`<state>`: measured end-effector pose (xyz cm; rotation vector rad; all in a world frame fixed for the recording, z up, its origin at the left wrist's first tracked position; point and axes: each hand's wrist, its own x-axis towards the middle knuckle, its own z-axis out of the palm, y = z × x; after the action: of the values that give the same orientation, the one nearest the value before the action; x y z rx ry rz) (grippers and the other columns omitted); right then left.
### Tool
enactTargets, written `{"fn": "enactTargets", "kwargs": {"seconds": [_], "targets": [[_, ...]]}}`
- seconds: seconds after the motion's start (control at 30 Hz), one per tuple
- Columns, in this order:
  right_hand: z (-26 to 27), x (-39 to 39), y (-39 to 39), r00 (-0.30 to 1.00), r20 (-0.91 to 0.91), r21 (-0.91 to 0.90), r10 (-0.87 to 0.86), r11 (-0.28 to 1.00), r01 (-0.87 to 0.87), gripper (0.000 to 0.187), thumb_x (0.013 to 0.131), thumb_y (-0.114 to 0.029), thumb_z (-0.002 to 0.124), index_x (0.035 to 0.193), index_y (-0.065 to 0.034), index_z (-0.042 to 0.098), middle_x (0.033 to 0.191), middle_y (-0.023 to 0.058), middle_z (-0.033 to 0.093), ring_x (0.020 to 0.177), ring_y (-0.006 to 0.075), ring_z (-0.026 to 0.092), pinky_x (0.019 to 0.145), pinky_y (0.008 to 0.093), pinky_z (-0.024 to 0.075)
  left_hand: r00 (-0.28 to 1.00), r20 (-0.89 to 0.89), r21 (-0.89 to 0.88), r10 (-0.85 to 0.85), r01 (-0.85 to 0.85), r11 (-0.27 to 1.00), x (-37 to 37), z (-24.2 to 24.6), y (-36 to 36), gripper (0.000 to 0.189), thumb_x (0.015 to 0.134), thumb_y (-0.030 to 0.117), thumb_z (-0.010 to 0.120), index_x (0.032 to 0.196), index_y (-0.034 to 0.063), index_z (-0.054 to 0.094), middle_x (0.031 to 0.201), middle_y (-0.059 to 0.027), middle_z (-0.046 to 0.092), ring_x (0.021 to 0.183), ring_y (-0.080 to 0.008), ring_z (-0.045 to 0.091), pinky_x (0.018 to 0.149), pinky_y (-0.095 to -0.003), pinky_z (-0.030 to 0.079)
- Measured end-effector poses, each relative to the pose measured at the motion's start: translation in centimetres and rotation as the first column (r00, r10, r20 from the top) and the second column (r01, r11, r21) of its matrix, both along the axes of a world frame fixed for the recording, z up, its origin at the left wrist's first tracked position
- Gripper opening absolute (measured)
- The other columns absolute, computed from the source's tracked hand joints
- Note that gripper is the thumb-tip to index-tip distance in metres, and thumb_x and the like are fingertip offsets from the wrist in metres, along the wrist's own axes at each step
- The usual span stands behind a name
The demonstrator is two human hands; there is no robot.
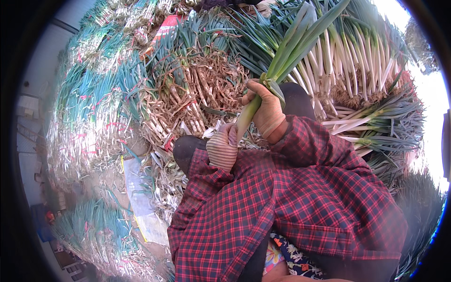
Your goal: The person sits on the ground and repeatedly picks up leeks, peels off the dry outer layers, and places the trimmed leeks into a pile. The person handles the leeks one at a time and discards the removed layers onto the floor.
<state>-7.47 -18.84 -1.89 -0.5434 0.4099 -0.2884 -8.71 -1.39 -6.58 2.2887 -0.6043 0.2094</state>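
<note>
A thick scallion stalk [247, 114] slants across my lap, its broad green leaves pointing up and away. Around its pale lower end closes my left hand [222, 147], in a striped knit glove. Higher up, my right hand [266, 110] grips the stalk near the base of the leaves, in a similar light glove. A loose leaf sheath [276, 91] folds down beside the right fingers. The root end is hidden by the left hand. Before my knees lies a heap of untrimmed scallions [195, 93] with dry brown outer leaves.
Scallions with clean white stalks [352, 63] are piled at upper right, more [373, 130] below them. Tied bundles [88, 112] fill the left. Peeled sheaths [165, 183] litter the ground beside a pale sheet [142, 201]. A red printed sack [167, 26] lies farther off.
</note>
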Motion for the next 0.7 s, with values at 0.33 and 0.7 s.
{"fn": "enactTargets", "kwargs": {"seconds": [0.33, 0.7], "targets": [[-0.6, -0.1, -0.8, 0.935, 0.275, -0.075, 0.223, 0.975, -0.21, 0.048, 0.097, -0.021, 0.061, 0.138, 0.0007, 0.047, 0.084, 0.0066, 0.064, 0.087, 0.0246, 0.065, 0.087, 0.0439, 0.0527, 0.463, -0.756, -0.559, -0.462, -0.09, 0.824, 2.2, 2.4, 0.2, 0.043, 0.101, 0.039, 0.061, 0.124, 0.0029, 0.06, 0.092, -0.006, 0.069, 0.068, -0.0102, 0.062, 0.062, -0.0239, 0.051], [-2.2, 0.0, -1.8, 0.8, 0.421, -0.142, 0.427, 0.903, -0.407, 0.065, 0.1, -0.039, 0.056, 0.148, 0.0003, 0.041, 0.147, 0.0203, 0.05, 0.143, 0.0319, 0.039, 0.121, 0.0473, 0.0232, 0.409, -0.783, -0.616, -0.468, -0.411, 0.672, 2.1, 1.4, -0.3, 0.038, 0.105, 0.028, 0.054, 0.127, -0.0016, 0.057, 0.105, -0.0145, 0.07, 0.083, -0.0208, 0.07, 0.07, -0.0296, 0.057]]}}
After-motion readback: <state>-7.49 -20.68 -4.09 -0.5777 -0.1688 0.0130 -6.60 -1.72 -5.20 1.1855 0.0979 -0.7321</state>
